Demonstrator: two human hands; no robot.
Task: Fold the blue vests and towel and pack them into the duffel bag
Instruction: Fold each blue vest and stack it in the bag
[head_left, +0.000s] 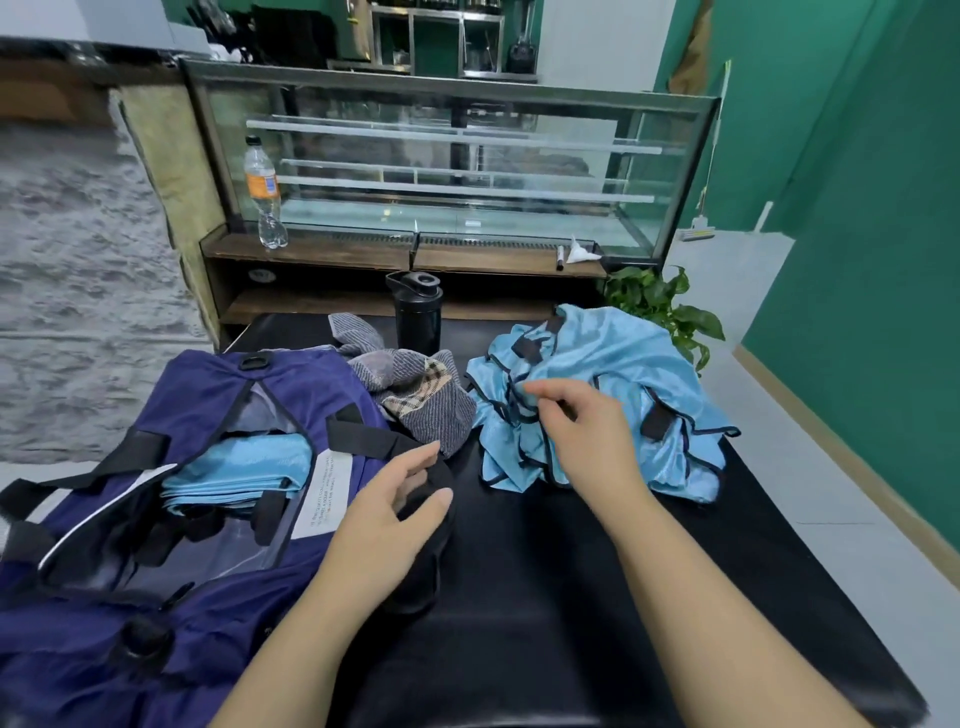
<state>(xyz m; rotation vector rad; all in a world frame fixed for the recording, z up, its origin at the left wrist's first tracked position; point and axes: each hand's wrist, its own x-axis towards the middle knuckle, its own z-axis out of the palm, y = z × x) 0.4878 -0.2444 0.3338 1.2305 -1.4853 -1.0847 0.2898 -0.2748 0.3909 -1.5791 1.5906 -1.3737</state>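
Note:
The navy duffel bag (130, 519) lies open on the left of the black table (545, 597). A folded light-blue vest (239, 473) sits inside it. A crumpled grey striped towel (421, 395) lies behind the bag's right end. A heap of unfolded light-blue vests (613, 384) with black trim lies on the right. My right hand (582, 421) reaches onto this heap, fingertips pinching the fabric at its upper left. My left hand (395, 504) hovers with relaxed fingers over the bag's black strap end, holding nothing.
A black shaker bottle (418, 312) stands at the table's far edge. Behind it is a glass display case (457, 161) with a plastic bottle (265, 192) on its ledge. A potted plant (660, 306) stands at the right rear, near the green wall.

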